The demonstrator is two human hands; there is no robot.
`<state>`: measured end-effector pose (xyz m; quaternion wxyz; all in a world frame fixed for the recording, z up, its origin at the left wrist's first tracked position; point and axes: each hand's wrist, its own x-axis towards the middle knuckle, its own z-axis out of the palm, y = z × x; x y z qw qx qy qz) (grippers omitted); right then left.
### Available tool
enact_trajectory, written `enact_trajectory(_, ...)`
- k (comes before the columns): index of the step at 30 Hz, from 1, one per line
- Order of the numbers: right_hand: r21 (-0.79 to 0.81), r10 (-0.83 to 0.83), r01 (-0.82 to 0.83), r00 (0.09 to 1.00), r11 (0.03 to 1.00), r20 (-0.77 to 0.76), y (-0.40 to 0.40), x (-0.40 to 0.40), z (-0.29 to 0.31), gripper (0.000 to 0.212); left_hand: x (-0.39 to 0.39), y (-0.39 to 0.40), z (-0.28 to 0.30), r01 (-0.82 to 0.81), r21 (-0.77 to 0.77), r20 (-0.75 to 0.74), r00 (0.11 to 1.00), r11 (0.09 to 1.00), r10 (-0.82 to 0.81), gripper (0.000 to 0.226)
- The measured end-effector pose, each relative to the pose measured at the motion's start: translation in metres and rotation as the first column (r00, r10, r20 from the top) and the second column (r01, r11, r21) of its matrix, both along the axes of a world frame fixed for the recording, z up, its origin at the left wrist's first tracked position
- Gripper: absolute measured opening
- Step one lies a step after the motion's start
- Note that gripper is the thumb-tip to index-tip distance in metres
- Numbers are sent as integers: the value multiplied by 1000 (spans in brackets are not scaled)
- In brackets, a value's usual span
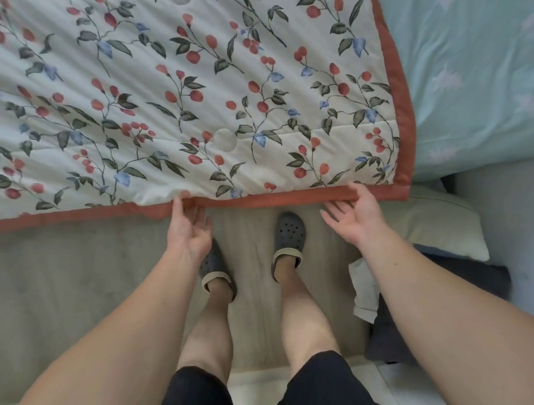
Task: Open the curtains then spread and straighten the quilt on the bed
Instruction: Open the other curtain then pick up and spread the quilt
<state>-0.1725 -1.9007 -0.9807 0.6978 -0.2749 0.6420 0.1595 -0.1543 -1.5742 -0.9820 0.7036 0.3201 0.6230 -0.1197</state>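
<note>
Quilt (193,92) spread on bed; left hand (189,228) pinches its red border (259,199), right hand (352,217) open-palmed, thumb touching the border.

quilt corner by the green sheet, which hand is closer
Right. The right hand touches the quilt border just short of that corner; the left hand pinches the border farther along.

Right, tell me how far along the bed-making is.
Done: the quilt already lies spread, mostly flat, its red border running fairly straight along the near edge. In hand: the left hand pinches that border while the right hand touches it, fingers loose, not clearly gripping. Left: some ripples near the left hand, and the teal sheet uncovered on the right. The curtains are out of view.
</note>
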Motion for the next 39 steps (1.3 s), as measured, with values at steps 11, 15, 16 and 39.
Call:
enact_trajectory(11,-288,178,-249,951,925,-252,55,-14,-24,37,-48,46,-8,233,-12,-189,954,972,-231,18)
enact_trajectory(15,-263,70,-110,985,959,-156,72,3,-16,47,-28,73,0,52,-147,11,999,988,-51,22)
enact_trajectory(16,-212,58,-83,991,974,-119,87,5,-13,46,-22,89,2,-27,-168,55,998,985,36,27)
enact_trajectory(39,-283,309,-392,904,875,-295,220,-18,-15,25,-23,233,-36,-196,79,44,980,977,193,28)
